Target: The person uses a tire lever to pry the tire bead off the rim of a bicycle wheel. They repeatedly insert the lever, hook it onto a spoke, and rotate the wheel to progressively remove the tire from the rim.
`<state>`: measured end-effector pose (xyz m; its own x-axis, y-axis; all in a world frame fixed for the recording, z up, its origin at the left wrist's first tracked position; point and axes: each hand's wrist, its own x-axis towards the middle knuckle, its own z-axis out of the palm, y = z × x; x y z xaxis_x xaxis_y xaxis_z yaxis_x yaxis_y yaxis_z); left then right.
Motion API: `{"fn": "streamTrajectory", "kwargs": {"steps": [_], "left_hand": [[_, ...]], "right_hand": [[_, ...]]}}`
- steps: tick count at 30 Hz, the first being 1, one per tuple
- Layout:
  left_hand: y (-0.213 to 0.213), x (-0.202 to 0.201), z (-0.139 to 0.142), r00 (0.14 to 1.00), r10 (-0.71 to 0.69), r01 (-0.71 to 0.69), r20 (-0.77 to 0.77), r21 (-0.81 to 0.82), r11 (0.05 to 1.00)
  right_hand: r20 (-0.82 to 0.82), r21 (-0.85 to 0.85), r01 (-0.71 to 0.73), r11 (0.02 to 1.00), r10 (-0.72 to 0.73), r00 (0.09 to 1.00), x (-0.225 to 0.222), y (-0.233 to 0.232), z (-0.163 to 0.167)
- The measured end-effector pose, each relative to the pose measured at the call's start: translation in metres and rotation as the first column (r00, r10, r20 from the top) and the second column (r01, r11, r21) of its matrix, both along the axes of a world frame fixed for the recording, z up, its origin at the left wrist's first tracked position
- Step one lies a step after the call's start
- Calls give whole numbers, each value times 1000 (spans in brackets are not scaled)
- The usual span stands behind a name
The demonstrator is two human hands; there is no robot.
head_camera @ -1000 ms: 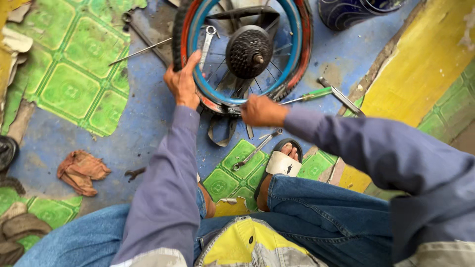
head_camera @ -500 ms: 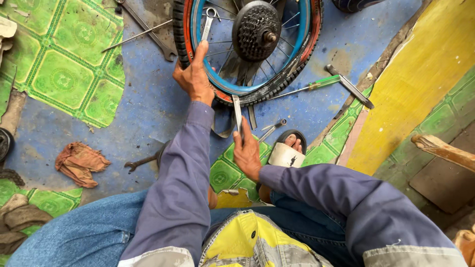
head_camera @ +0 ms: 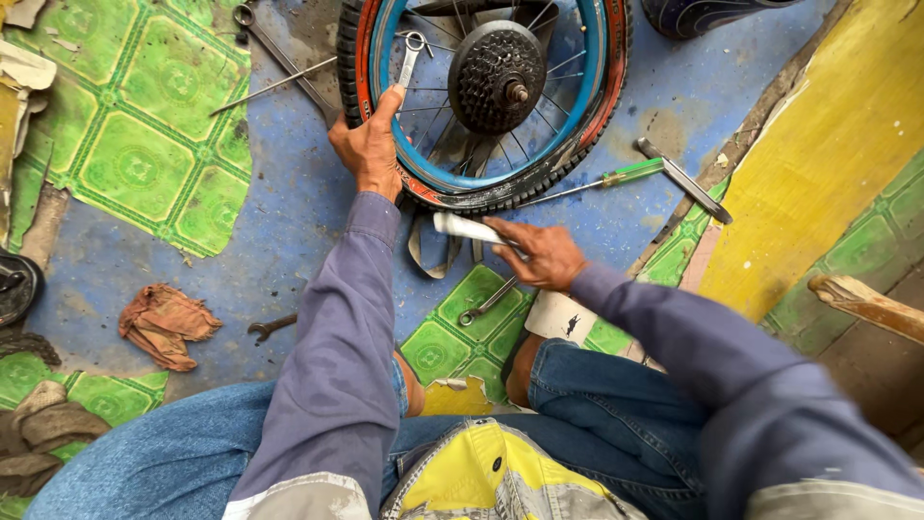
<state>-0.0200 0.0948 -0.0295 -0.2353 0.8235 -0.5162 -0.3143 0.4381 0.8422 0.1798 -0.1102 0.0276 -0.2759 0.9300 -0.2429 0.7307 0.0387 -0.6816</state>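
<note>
A bicycle wheel [head_camera: 577, 125] with a black tyre, red sidewall, blue rim and a rear sprocket cluster [head_camera: 496, 75] lies flat on the blue floor. My left hand [head_camera: 368, 144] grips the tyre at the wheel's near-left edge, fingers over the rim. A spanner [head_camera: 412, 56] rests across the spokes just beyond those fingers. My right hand [head_camera: 539, 252] is closed around a flat pale metal tyre lever [head_camera: 467, 228], held level just below the wheel, its tip pointing left.
A green-handled screwdriver [head_camera: 616, 177] and a grey metal tool [head_camera: 685, 180] lie right of the wheel. A small spanner [head_camera: 486, 302] lies by my foot, another [head_camera: 271, 327] left of my arm. A reddish rag [head_camera: 166, 324] lies left. Yellow step [head_camera: 818, 164] at right.
My right hand has lifted the lever from beside my foot up toward the wheel's lower edge, turning it to lie level. My left hand has stayed on the tyre. The view shifted slightly.
</note>
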Motion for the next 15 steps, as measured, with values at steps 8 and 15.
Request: {"fn": "streamTrajectory", "kwargs": {"steps": [8,15], "left_hand": [[3,-25,10,575,5,335,-818,242,911],[-105,6,33,110,-146,983,-983,86,161]], "right_hand": [[343,-116,-215,970,242,908,88,41,40],[146,-24,108,994,-103,984,89,76,28]]}}
